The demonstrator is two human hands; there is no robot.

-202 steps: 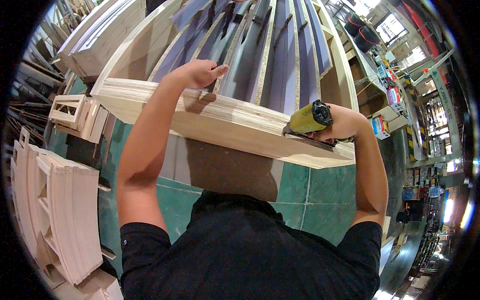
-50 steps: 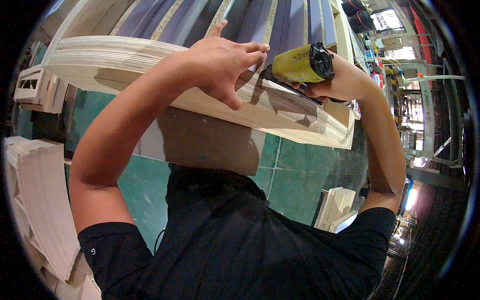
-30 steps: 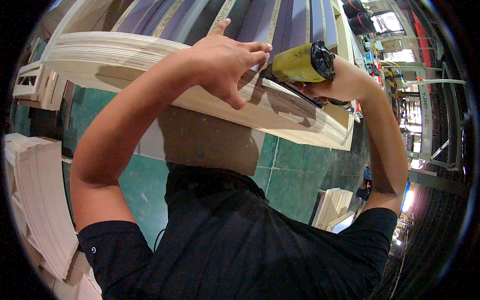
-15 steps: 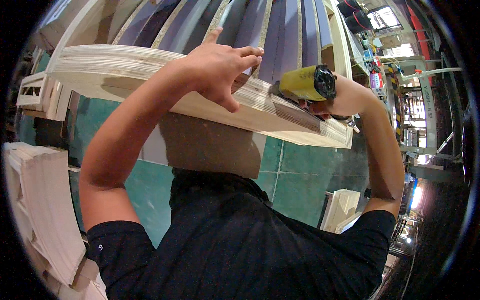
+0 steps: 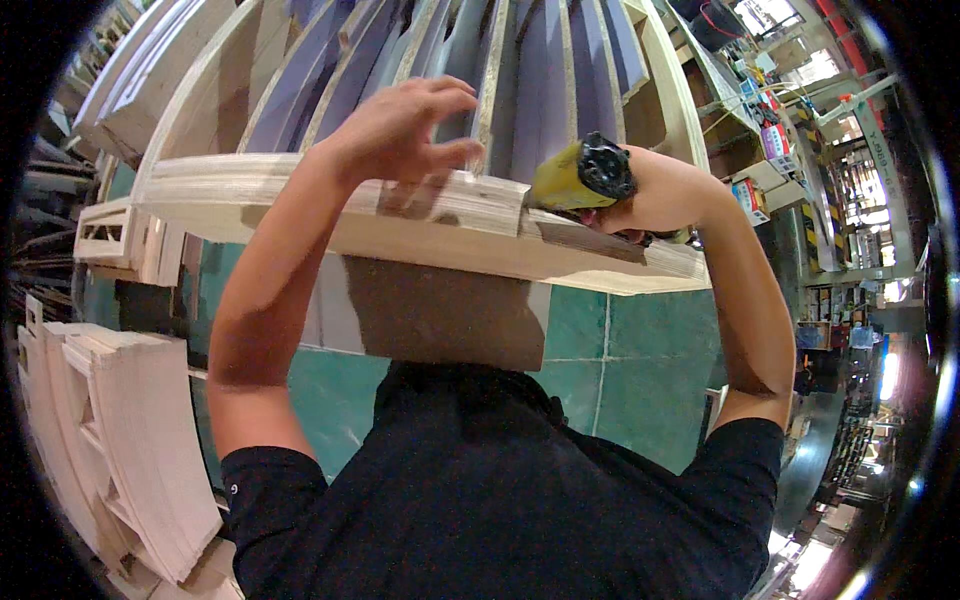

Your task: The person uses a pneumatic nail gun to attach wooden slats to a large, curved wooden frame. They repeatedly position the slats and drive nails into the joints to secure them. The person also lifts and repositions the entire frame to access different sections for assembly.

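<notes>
My right hand [image 5: 668, 192] grips a yellow nail gun [image 5: 558, 182] with a black-wrapped end. The gun lies low over the right part of a layered pale wooden rail [image 5: 440, 240], the near side of a large wooden frame; whether its nose touches the wood is hidden. Left of the gun, my left hand [image 5: 400, 130] hovers just above the rail, fingers apart and slightly blurred, holding nothing. Beyond the rail, several upright grey-purple panels [image 5: 540, 90] with pale edges run away from me inside the frame.
Pale wooden frames [image 5: 130, 430] stand stacked at the left, and a smaller frame piece [image 5: 105, 240] sits near the rail's left end. A brown board [image 5: 440, 310] shows below the rail, over green floor [image 5: 640, 350]. Boxes [image 5: 750, 200] and shelving line the right side.
The view has shifted a little. My left hand has moved left along the rail, its fingers less spread. The nail gun in my right hand has also shifted slightly left.
</notes>
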